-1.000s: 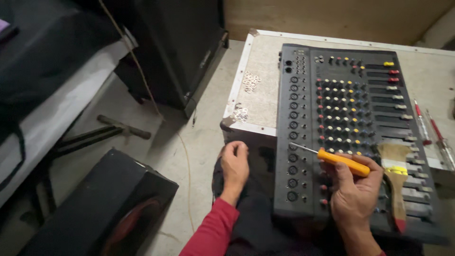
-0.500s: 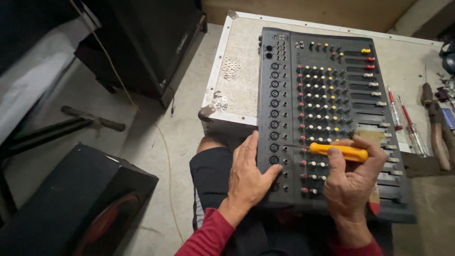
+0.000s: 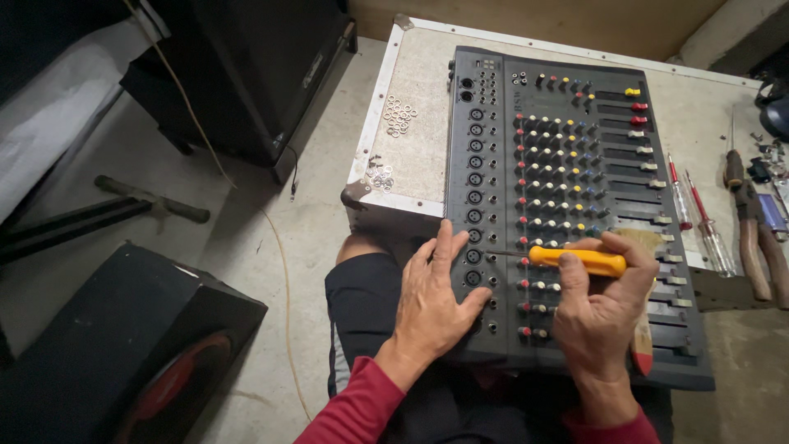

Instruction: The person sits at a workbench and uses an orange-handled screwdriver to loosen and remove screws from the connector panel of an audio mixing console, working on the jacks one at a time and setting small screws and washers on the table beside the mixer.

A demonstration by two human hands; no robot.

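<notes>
Orange handle of a screwdriver (image 3: 577, 261), pinched by the right hand (image 3: 604, 316) between thumb and closed fingers (image 3: 637, 259), thin metal shaft pointing left, tip near a socket on the left side of the panel. Left hand (image 3: 436, 300) spread flat, fingers open, resting on the near left edge of the audio mixer (image 3: 567, 205), gripping nothing.

Mixer lying partly on the lap and partly on the near edge of a pale worn surface (image 3: 419, 148). Probably heavy and stiff, a metal body; best taken by the two side edges, never by the small knobs and faders, which look fragile and could snap off. Screwdriver light and rigid, plastic handle smooth, so maybe a bit slippery; a firm hold in the middle of the handle seems right.

Small heap of metal washers (image 3: 400, 115) far left on the surface, likely easy to scatter. Two red-tipped screwdrivers (image 3: 694, 215) and pliers (image 3: 752, 234) to the right. Black speaker (image 3: 123, 353) on the floor, near left.
</notes>
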